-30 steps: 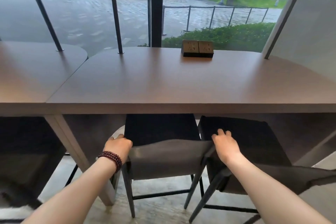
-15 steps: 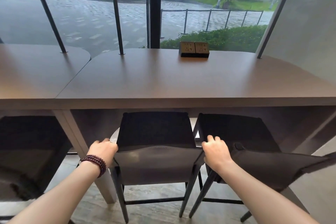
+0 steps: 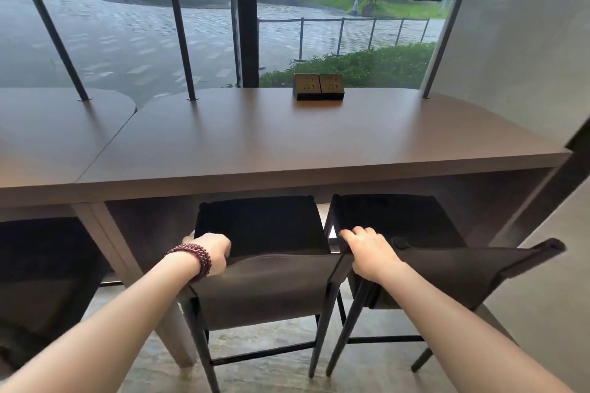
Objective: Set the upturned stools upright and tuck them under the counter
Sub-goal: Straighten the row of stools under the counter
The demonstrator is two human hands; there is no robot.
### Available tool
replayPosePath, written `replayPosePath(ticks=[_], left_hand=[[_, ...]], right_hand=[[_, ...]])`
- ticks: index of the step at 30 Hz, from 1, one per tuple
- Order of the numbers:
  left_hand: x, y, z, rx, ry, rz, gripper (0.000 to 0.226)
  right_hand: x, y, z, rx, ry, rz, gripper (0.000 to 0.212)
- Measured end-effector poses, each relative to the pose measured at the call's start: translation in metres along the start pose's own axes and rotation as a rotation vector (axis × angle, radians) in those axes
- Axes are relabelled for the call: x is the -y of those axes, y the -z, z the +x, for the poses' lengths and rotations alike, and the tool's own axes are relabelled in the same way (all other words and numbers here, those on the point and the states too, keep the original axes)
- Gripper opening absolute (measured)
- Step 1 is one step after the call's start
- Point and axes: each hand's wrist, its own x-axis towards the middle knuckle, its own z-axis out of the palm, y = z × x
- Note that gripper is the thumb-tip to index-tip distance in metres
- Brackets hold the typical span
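Left hand (image 3: 210, 252) and right hand (image 3: 370, 254) each grip a backrest end of upright stool (image 3: 265, 290), seat under worktop (image 3: 287, 143) front edge.

Dark upright stool (image 3: 261, 290) beside its twin (image 3: 447, 271), seats partly under counter (image 3: 287, 143)

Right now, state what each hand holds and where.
Both grip the dark grey stool's low backrest: left hand at its left corner, right hand at its right.

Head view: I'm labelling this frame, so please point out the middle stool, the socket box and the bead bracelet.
middle stool (image 3: 265, 293), head view, centre of its backrest.
socket box (image 3: 318, 86), head view, its front face.
bead bracelet (image 3: 192, 258), head view, beads on the left wrist.
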Motion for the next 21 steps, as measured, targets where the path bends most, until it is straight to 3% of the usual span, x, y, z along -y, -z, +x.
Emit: replayPosePath(ticks=[6,13,16,21], left_hand=[[-0.096,0.028,0.004,-0.124,-0.257,-0.437,0.043],[-0.248,0.018,0.008,-0.323,-0.414,-0.555,0.035],[-0.316,0.002,0.022,-0.342,-0.411,-0.438,0.044],[-0.395,-0.022,0.035,-0.277,-0.251,0.039,0.054]], right_hand=[[-0.059,0.017,-0.013,-0.163,-0.073,0.082,0.057],[-0.167,-0.009,-0.028,-0.27,-0.096,0.261,0.041],[-0.227,-0.027,-0.038,-0.3,-0.16,0.296,0.041],[-0.309,-0.051,-0.062,-0.238,-0.243,0.156,0.051]])
